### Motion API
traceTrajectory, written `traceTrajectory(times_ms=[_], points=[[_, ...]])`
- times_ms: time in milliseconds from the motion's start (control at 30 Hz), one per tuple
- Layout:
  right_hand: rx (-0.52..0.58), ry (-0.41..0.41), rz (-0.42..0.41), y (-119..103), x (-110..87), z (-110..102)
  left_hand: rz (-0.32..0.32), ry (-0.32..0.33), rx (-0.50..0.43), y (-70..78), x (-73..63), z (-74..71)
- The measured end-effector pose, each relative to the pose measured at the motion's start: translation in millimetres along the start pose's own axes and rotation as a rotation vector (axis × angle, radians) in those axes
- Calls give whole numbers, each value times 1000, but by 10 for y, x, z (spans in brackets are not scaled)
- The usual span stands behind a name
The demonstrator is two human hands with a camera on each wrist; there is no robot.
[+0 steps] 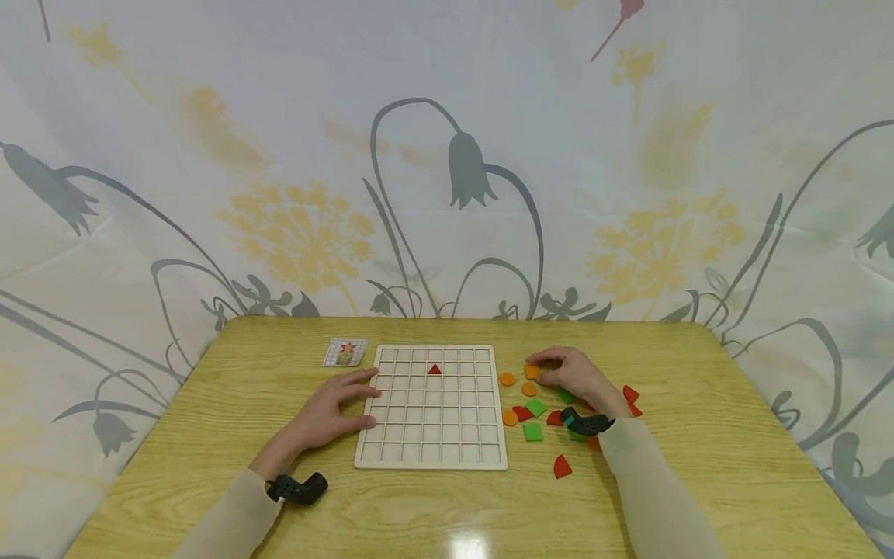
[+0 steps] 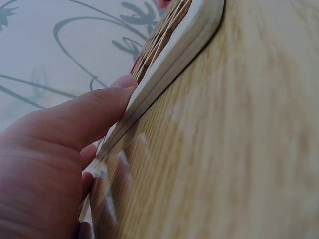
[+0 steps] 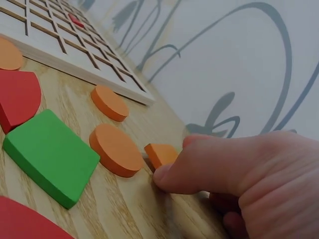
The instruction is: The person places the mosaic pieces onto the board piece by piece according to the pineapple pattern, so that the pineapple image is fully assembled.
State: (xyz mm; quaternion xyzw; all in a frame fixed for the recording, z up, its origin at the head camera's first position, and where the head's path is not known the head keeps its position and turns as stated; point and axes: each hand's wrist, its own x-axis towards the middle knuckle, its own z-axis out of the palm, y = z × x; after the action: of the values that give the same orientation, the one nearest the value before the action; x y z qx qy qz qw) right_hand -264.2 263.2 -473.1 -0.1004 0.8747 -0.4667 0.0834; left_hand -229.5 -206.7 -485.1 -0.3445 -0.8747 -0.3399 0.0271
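Observation:
A pale wooden grid board (image 1: 433,464) lies flat on the table, and a small red triangle (image 1: 435,369) sits in one of its upper cells. My left hand (image 1: 328,407) is spread along the board's left edge, its thumb and fingertips resting on the rim. In the left wrist view the thumb (image 2: 84,112) presses against the board's side. Right of the board, my right hand (image 1: 574,374) pinches a small orange piece (image 3: 160,155) with a straight edge between thumb and fingers, close over the table. An orange disc (image 3: 117,149) lies just beside it.
More orange discs, green tiles (image 1: 533,432) and red quarter-circle pieces (image 1: 562,466) lie scattered right of the board, some under the right wrist. A printed picture card (image 1: 345,352) rests behind the left hand. A patterned cloth (image 1: 433,233) hangs at the table's back edge.

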Motion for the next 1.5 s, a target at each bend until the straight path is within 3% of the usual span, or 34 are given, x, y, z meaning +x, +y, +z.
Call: traceTrajectory(times_ms=[267,567,833,1100,1500], points=[[34,50,14,-36,3,15,-11,12,0,-13,-24,14],[-96,125,-87,-136,37,153,-16,18,6,-11,-47,32],[-74,109,-166,-438,84,448,-8,-1,13,19,-12,-2],[-98,82,-215,-677,252,850,-18,2,-10,32,-15,2],[-84,57,-349,-874,374,1360,-26,0,-13,19,-6,3]])
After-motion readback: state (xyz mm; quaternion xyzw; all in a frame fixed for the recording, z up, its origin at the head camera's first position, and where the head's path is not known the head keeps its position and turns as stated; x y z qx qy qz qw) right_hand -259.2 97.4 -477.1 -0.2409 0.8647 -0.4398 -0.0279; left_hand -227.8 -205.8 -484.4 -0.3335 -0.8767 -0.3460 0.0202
